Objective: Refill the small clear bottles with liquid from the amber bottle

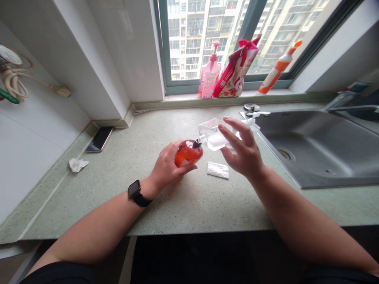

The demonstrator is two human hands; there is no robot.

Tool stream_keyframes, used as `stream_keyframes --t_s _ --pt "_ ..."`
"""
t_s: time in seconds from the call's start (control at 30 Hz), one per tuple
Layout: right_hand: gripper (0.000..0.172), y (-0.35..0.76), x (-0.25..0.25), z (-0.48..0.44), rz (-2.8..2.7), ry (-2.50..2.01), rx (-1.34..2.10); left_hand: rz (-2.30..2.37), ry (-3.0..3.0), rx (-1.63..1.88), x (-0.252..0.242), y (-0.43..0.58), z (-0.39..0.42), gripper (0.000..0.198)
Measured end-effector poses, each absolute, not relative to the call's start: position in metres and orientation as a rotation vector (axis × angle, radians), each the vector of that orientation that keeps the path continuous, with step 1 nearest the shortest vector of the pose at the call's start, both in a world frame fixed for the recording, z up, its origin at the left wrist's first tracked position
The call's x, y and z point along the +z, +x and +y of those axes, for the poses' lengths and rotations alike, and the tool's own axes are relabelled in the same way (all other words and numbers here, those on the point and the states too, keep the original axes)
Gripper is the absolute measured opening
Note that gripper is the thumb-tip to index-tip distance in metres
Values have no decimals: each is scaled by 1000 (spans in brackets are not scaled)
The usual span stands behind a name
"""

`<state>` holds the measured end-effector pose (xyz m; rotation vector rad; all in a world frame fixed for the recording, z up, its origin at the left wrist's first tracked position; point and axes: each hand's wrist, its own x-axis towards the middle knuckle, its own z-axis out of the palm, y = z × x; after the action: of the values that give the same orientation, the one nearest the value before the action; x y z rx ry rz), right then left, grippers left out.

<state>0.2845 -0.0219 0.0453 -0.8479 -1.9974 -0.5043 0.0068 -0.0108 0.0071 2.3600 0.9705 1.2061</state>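
Observation:
My left hand (166,167) is wrapped round a small orange bottle (187,152) that stands on the green countertop (177,205) with its neck uncapped. My right hand (241,150) grips a clear plastic refill pouch (213,136), tilted so that its spout meets the bottle's neck. The pouch holds a little clear liquid. A black watch (136,193) sits on my left wrist. A small white packet (218,170) lies on the counter just below the pouch.
A steel sink (322,150) lies to the right, its tap at the far right. On the windowsill stand a pink pump bottle (209,75), a red bag (237,69) and an orange bottle (278,69). A phone (100,139) and crumpled tissue (77,165) lie left.

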Motion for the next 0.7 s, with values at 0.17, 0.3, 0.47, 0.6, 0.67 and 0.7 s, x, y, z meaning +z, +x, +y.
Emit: stream_keyframes --t_s 0.17,0.3,0.47,0.6,0.67,0.7 --pt "90 284 45 -22 -1999 -837 -493 975 2360 1199 8 7 -12 80" --pt "89 284 45 -22 -2003 -833 -487 979 2357 1193 8 6 -11 80" --pt "87 284 46 -22 -2003 -825 -499 977 2352 1191 8 6 -11 80" --pt "90 283 46 -23 -1999 -856 -487 975 2351 1192 8 6 -12 79" --pt "92 283 46 -23 -1997 -870 -483 977 2353 1192 8 6 -12 79" --pt "92 283 46 -23 -1997 -872 -481 979 2353 1192 8 6 -12 79"
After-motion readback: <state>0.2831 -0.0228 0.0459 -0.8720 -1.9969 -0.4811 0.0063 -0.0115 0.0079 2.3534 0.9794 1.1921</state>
